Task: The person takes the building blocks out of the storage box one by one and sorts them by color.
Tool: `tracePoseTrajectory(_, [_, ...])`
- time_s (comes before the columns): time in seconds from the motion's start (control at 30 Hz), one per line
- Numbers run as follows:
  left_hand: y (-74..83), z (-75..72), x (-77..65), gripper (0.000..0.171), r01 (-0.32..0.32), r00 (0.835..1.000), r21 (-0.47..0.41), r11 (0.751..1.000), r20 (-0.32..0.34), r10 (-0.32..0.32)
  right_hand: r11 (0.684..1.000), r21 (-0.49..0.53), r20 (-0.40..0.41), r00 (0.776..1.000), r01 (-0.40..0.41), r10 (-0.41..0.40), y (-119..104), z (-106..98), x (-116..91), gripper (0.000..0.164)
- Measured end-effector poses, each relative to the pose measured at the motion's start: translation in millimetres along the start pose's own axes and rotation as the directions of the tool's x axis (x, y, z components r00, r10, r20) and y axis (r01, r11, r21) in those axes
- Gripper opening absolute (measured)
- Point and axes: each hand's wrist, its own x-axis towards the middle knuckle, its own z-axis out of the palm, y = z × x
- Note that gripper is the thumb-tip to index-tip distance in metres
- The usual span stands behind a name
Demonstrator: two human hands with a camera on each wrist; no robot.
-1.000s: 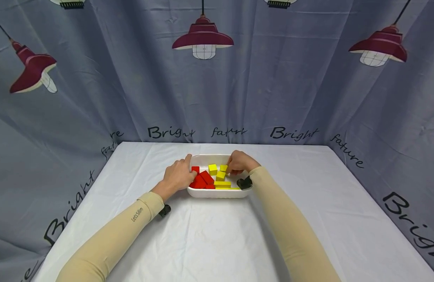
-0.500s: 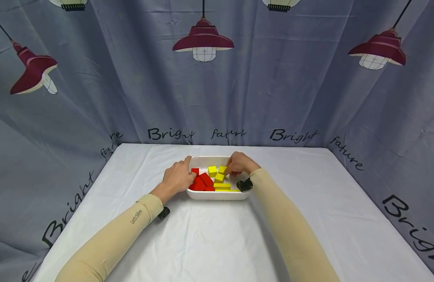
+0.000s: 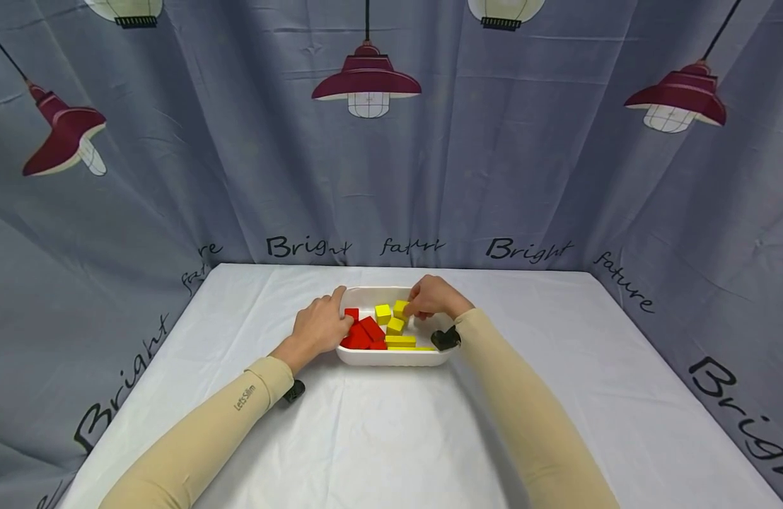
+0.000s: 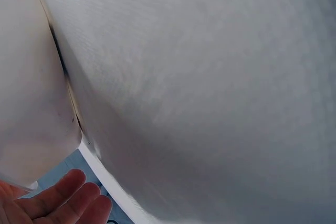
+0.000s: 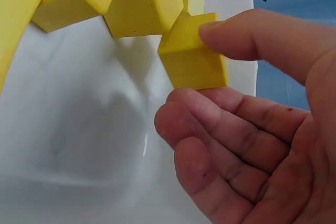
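Observation:
A white dish (image 3: 391, 359) with rounded corners stands on the table. Red blocks (image 3: 370, 329) lie in its left part and yellow blocks (image 3: 382, 314) in the middle. My left hand (image 3: 318, 324) grips the dish's left end, thumb over the rim beside the red blocks; the left wrist view shows its fingers (image 4: 68, 198) along the outside wall. At the right side, my right hand (image 3: 433, 297) pinches a yellow block (image 5: 191, 53) between thumb and fingers, near the other yellow blocks (image 5: 144, 6).
A white cloth (image 3: 378, 438) covers the table. Behind it hangs a grey-blue curtain (image 3: 391, 184) printed with red lamps and lettering. Black wrist cameras (image 3: 445, 338) sit at both sleeves, the right one over the dish's right end.
The pinched yellow block has shifted slightly left and rises a little relative to the dish. My left hand keeps its hold on the dish. The head view has tilted up slightly.

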Motion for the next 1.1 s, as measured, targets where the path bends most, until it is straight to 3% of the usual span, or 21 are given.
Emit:
tracePoseTrajectory(0.47, [0.1,0.7,1.5,0.064,0.008,1.0,0.013,1.0,0.008,-0.008,0.993,0.057,-0.089,0.991,0.101,-0.096,1,-12,-10,0.025])
tracePoseTrajectory(0.77, [-1.2,1.1,3.8,0.066,0.015,0.999,0.008,1.0,0.029,-0.015,0.995,0.024,-0.157,0.984,0.094,-0.089,4,-25,-18,0.029])
tracePoseTrajectory(1.1, [-0.7,1.3,3.2,0.065,0.016,0.999,0.007,1.0,0.035,-0.016,0.99,0.028,-0.216,0.968,0.138,-0.129,16,-40,-25,0.03])
